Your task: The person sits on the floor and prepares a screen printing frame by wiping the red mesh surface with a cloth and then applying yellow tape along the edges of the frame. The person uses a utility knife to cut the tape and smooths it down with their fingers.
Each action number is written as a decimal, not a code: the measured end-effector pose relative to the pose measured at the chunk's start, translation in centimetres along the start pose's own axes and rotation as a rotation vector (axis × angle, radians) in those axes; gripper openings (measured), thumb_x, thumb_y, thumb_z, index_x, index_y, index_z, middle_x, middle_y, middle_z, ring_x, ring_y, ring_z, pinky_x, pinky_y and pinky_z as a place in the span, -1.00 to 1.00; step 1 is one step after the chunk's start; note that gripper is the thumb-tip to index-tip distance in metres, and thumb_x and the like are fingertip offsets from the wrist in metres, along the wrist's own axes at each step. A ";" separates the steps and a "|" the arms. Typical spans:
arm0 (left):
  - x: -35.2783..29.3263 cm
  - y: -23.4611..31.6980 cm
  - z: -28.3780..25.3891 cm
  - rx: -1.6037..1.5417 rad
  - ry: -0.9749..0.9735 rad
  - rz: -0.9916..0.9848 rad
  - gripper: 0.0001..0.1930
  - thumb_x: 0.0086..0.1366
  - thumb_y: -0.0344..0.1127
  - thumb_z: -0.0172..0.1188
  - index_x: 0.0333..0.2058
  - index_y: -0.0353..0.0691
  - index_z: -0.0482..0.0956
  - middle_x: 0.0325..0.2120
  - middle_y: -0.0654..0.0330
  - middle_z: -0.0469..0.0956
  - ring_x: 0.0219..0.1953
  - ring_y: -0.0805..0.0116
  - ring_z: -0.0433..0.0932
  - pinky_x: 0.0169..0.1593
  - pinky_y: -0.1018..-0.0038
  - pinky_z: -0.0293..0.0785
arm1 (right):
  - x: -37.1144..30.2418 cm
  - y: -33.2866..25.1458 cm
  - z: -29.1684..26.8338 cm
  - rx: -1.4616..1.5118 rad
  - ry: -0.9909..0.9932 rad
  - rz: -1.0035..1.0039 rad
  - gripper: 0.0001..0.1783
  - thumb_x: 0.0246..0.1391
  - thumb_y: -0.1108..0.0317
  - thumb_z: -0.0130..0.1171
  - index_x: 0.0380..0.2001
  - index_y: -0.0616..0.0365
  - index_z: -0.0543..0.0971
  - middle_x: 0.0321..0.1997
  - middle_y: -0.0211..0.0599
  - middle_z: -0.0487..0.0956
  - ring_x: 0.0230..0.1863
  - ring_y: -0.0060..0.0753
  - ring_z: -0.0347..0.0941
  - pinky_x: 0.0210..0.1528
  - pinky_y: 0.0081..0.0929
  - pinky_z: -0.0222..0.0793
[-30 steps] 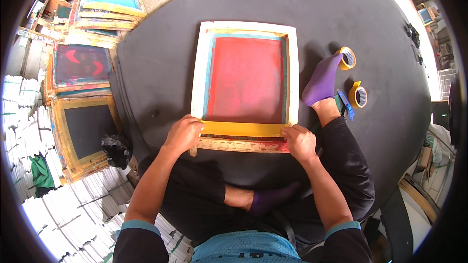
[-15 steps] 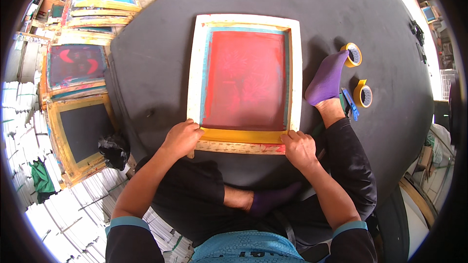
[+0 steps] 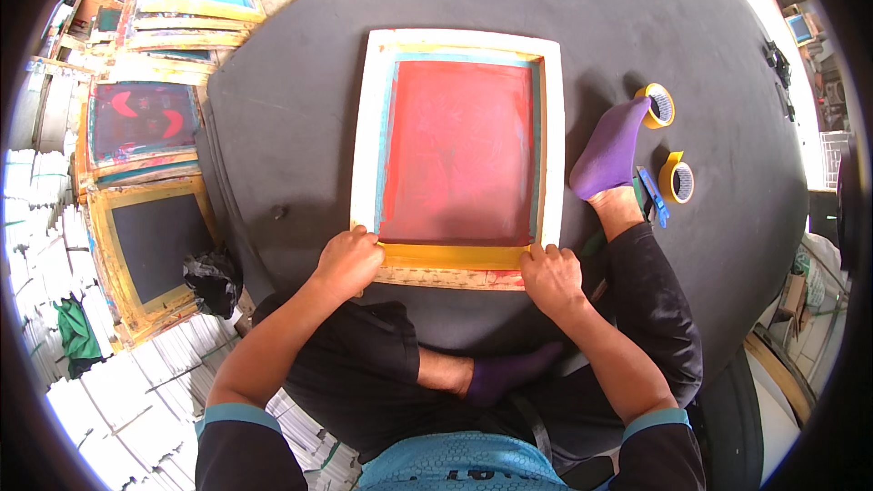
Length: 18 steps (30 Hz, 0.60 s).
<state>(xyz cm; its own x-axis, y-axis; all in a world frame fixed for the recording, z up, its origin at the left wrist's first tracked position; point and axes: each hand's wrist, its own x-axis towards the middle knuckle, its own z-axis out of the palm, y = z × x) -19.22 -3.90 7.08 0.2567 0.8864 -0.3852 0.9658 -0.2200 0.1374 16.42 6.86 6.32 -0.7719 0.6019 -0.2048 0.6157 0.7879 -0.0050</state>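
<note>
A wooden screen-printing frame [image 3: 552,127] with red-stained mesh [image 3: 459,145] lies in front of me. Along its near inner edge runs a strip of yellow tape [image 3: 450,256], stretched from one side to the other. At the near left corner, my left hand [image 3: 353,264] is closed with its fingertips on the tape's left end. My right hand [image 3: 551,278] pinches the right end at the opposite corner. The undersides of the fingers are hidden.
Right of the frame are my purple-socked foot [image 3: 609,150], two yellow tape rolls [image 3: 671,102] and a blue cutter knife [image 3: 653,197]. More printing frames [image 3: 155,245] lean at the left, by a black plastic bag [image 3: 214,282] and white stacks [image 3: 150,391]. A dark padded surface [image 3: 282,109] lies underneath.
Both hands have moved slightly inward along the near edge, the left one also a little toward me. The yellow strip now sits a bit lower and looks flatter against the frame.
</note>
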 end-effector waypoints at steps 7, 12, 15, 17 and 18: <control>0.3 1.2 0.3 0.117 0.037 0.023 -0.89 0.04 -0.36 0.31 -0.54 -0.22 0.77 -0.41 0.13 0.71 -0.14 0.19 0.67 -0.14 0.30 0.66 | 0.9 -0.7 -0.7 -0.050 -0.114 0.006 -0.92 0.04 0.37 0.27 -0.49 0.07 0.69 -0.37 -0.36 0.61 -0.27 -0.30 0.65 -0.27 -0.28 0.58; 0.6 1.7 0.8 0.190 0.076 0.099 -0.90 0.02 -0.34 0.31 -0.57 -0.18 0.77 -0.48 0.17 0.69 -0.17 0.21 0.63 -0.16 0.32 0.61 | 1.1 -1.0 -0.8 -0.069 -0.188 -0.008 -0.91 0.07 0.36 0.28 -0.45 0.08 0.73 -0.33 -0.35 0.63 -0.22 -0.29 0.65 -0.21 -0.25 0.60; 0.5 1.8 0.5 0.242 0.096 0.142 -0.90 0.02 -0.32 0.32 -0.57 -0.16 0.77 -0.50 0.19 0.68 -0.19 0.24 0.58 -0.17 0.35 0.54 | 1.2 -1.4 -1.0 -0.081 -0.237 -0.021 -0.90 0.08 0.36 0.28 -0.43 0.08 0.74 -0.32 -0.34 0.63 -0.21 -0.28 0.65 -0.18 -0.24 0.60; 0.5 1.9 0.7 0.260 0.107 0.158 -0.89 0.00 -0.31 0.32 -0.57 -0.16 0.77 -0.50 0.19 0.67 -0.19 0.24 0.56 -0.17 0.36 0.52 | 1.4 -1.4 -1.3 -0.083 -0.264 -0.042 -0.89 0.08 0.36 0.28 -0.42 0.08 0.75 -0.32 -0.34 0.63 -0.21 -0.27 0.65 -0.18 -0.23 0.61; 0.5 1.9 0.9 0.261 0.114 0.159 -0.89 -0.01 -0.31 0.31 -0.58 -0.17 0.76 -0.49 0.18 0.66 -0.18 0.23 0.56 -0.16 0.36 0.52 | 1.4 -1.5 -1.4 -0.086 -0.266 -0.046 -0.89 0.08 0.36 0.28 -0.42 0.08 0.75 -0.32 -0.34 0.63 -0.20 -0.27 0.64 -0.18 -0.23 0.61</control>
<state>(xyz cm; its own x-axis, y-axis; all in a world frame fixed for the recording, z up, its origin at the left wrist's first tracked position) -17.22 -4.25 6.37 0.4138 0.8692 -0.2706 0.8944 -0.4436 -0.0570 14.23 6.71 7.43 -0.7230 0.5193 -0.4557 0.5567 0.8285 0.0611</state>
